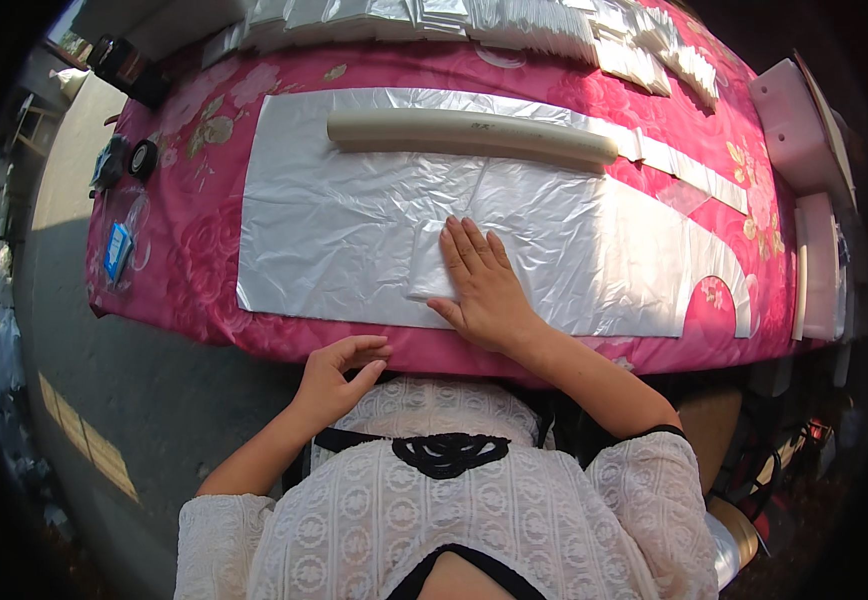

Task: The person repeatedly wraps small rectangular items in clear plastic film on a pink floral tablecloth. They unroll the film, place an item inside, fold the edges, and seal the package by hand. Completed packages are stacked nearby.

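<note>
Right hand (481, 285) flat, fingers spread, pressing small folded plastic packet (428, 262) onto silver plastic sheet (354, 220), near table edge. Left hand (339, 372) half-curled, empty, off table. Risk: slick sheet slides under palm, packet unfolds; cream tube (469, 133) far side may roll.

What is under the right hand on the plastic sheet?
The right hand lies flat on a small folded clear bag, on the big silvery plastic sheet. The bag's right part is covered by the palm, so its contents cannot be told.
</note>
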`<state>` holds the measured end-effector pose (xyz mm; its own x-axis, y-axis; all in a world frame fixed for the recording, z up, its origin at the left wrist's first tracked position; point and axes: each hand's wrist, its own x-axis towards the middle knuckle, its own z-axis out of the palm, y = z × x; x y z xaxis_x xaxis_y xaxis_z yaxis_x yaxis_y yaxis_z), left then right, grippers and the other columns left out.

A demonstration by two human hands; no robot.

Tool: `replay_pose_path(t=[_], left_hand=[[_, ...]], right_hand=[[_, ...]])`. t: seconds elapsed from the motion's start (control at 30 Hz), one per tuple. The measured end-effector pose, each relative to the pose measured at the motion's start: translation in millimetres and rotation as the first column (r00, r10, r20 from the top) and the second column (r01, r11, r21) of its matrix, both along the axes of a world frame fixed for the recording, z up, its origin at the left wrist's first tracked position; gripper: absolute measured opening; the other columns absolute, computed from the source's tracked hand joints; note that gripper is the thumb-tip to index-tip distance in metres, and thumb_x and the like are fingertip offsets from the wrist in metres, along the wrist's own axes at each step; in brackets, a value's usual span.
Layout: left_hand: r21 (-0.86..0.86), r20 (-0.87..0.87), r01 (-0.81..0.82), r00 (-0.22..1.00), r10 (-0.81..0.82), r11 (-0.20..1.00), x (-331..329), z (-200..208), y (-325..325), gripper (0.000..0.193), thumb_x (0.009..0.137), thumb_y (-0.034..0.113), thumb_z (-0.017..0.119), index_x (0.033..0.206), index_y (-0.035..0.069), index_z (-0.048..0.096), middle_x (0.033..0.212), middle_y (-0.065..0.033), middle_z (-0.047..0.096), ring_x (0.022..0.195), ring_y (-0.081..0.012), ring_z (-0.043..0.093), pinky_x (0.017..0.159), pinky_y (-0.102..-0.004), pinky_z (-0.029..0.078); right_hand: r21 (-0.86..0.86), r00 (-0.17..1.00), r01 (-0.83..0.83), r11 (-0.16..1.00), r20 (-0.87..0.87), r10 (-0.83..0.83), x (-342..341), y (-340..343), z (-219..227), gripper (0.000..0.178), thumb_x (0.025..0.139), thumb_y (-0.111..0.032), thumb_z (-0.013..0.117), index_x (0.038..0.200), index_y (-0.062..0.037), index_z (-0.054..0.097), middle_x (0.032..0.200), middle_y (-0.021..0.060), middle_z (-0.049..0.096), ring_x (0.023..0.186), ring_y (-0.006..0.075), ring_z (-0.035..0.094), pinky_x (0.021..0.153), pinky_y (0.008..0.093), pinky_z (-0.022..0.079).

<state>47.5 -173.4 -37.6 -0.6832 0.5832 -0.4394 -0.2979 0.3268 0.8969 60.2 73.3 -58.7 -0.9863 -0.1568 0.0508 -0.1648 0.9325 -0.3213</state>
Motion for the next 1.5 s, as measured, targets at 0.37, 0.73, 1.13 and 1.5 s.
replay_pose_path(t=[0.37,0.73,1.13,1.5], left_hand=[[-0.245,0.036,-0.081,0.995,0.093,0.966,28,-11,-16,0.020,0.082,0.017,0.062,0.076,-0.001,0.065,0.065,-0.0091,0.063,0.057,-0.0100,0.057,0.053,-0.0273,0.045],[-0.380,-0.161,0.381,0.870,-0.467,0.842,-33,72,61,0.012,0.078,0.015,0.063,0.082,0.004,0.066,0.060,-0.0160,0.057,0.050,-0.0246,0.053,0.050,-0.0319,0.042],[-0.449,-0.205,0.471,0.773,-0.601,0.759,-38,75,72,0.016,0.078,0.019,0.063,0.073,0.003,0.063,0.058,-0.0174,0.053,0.052,-0.0338,0.052,0.050,-0.0381,0.041],[-0.499,-0.242,0.508,0.696,-0.675,0.702,-39,68,63,0.018,0.077,0.022,0.064,0.076,0.004,0.065,0.063,-0.0170,0.057,0.059,-0.0345,0.057,0.056,-0.0405,0.045]], right_hand=[[-0.327,0.968,-0.243,0.913,-0.022,0.249,44,-81,18,0.069,0.081,-0.038,0.055,0.136,-0.0037,0.029,0.145,0.0198,0.016,0.136,0.0332,0.014,0.107,0.0509,0.011],[-0.558,0.863,-0.498,0.663,-0.240,0.445,0,31,67,0.021,0.070,-0.015,0.066,0.087,-0.0085,0.055,0.097,0.0055,0.060,0.087,0.0241,0.058,0.075,0.0361,0.046],[-0.568,0.880,-0.450,0.689,-0.152,0.450,-2,32,63,0.020,0.070,-0.016,0.070,0.080,-0.0088,0.055,0.089,0.0035,0.062,0.081,0.0244,0.058,0.071,0.0351,0.046],[-0.537,0.868,-0.433,0.724,-0.033,0.495,-5,39,57,0.017,0.069,-0.016,0.069,0.079,-0.0060,0.061,0.086,0.0063,0.064,0.084,0.0254,0.059,0.078,0.0359,0.046]])
